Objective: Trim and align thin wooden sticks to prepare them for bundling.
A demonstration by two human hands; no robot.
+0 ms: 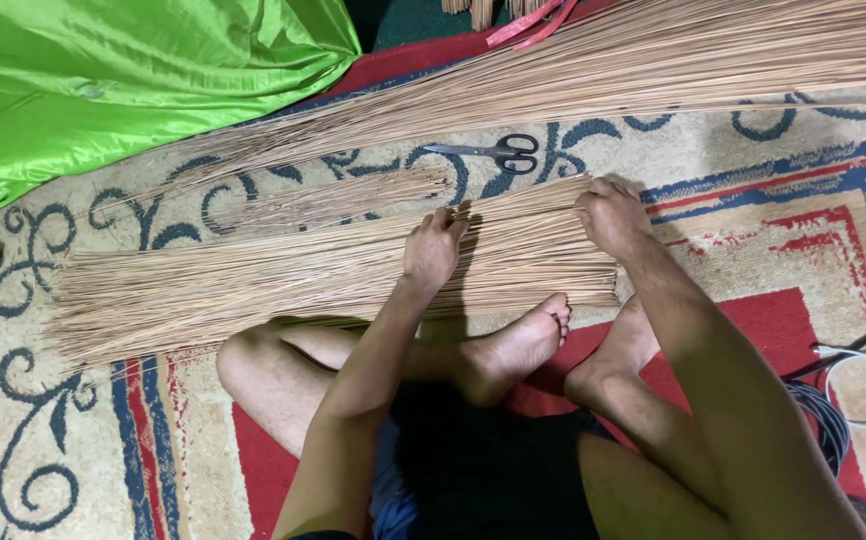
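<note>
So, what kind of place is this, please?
Probably a room in a home, used for handwork on the floor. A patterned carpet covers it, thin sticks lie spread under both hands, with scissors and green cloth nearby.

Fingertips of both hands buried among the thin sticks (253, 285); far stick pile (653, 60) cut off beyond them.

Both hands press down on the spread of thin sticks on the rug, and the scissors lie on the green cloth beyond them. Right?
Not quite: in the head view the scissors lie on the patterned rug, not the green cloth. The left hand and right hand do press on the sticks.
</note>
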